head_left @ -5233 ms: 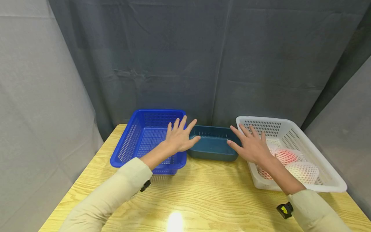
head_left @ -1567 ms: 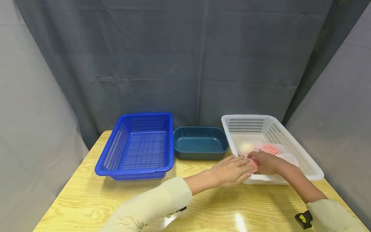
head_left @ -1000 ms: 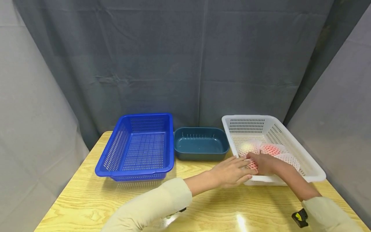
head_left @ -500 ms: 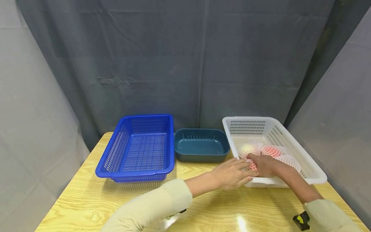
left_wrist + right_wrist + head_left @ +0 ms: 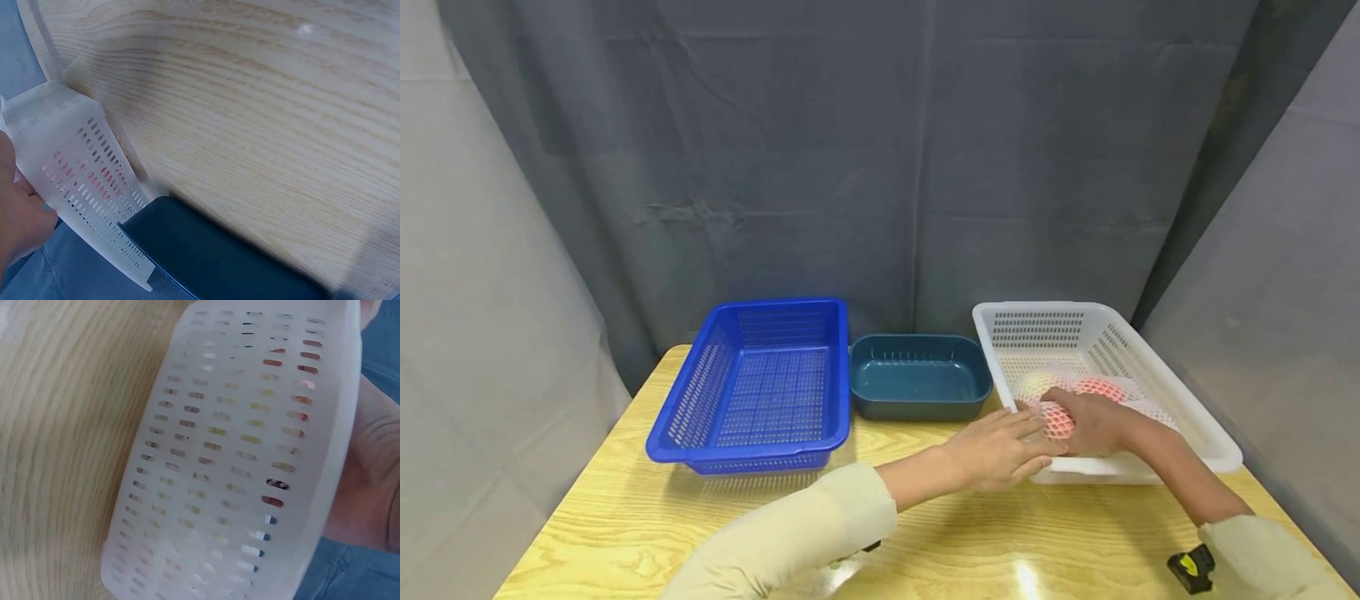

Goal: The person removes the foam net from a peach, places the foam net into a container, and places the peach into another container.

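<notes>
In the head view, my right hand (image 5: 1093, 423) reaches into the white plastic basket (image 5: 1198, 417) and grips a red, fruit-like round thing (image 5: 1057, 421) in a white foam net. My left hand (image 5: 996, 450) lies across the basket's near left corner, fingers extended and touching the netted thing. Beside it in the basket are a pale yellow netted round thing (image 5: 1037, 382), a red one (image 5: 1101, 387) and a whitish one (image 5: 1152, 411), partly behind my right hand. Both wrist views show the basket's slotted wall (image 5: 212, 456) hiding most of the fingers.
A dark teal tub (image 5: 921, 379) stands just left of the white basket, and a blue slotted basket (image 5: 775, 392) left of that; nothing shows inside either. All stand on a wood-grain table (image 5: 955, 542). A dark grey curtain (image 5: 805, 167) hangs close behind.
Both hands, earlier spread apart over the blue and white baskets, have come together at the white basket's near left corner. Since half a second ago the held red round thing has shifted up slightly.
</notes>
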Demonstrator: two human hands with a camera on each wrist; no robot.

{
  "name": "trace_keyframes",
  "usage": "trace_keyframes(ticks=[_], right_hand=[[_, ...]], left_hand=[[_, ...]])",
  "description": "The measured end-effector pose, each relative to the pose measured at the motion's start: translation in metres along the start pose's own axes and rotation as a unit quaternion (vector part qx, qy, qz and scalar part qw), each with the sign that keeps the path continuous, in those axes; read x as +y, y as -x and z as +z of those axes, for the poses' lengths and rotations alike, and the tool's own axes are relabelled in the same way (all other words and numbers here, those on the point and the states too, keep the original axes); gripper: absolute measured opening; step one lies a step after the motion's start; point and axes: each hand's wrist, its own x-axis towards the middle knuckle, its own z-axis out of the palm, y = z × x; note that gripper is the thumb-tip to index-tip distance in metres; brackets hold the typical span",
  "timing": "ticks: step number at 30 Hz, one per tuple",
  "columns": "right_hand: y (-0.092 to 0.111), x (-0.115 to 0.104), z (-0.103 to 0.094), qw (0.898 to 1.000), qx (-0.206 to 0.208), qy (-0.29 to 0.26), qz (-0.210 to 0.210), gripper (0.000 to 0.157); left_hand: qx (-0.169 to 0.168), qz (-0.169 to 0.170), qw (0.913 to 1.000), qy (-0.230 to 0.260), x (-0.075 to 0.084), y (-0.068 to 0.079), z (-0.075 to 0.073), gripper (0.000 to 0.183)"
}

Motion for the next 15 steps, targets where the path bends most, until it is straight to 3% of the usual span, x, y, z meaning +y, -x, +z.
trace_keyframes(ticks=[15], right_hand=[[0.007,0.003,-0.016,1.0,-0.011,-0.018,0.02,0.079]], left_hand=[[0.009,0.002,0.9999,0.003,-0.001,0.0,0.001,0.046]])
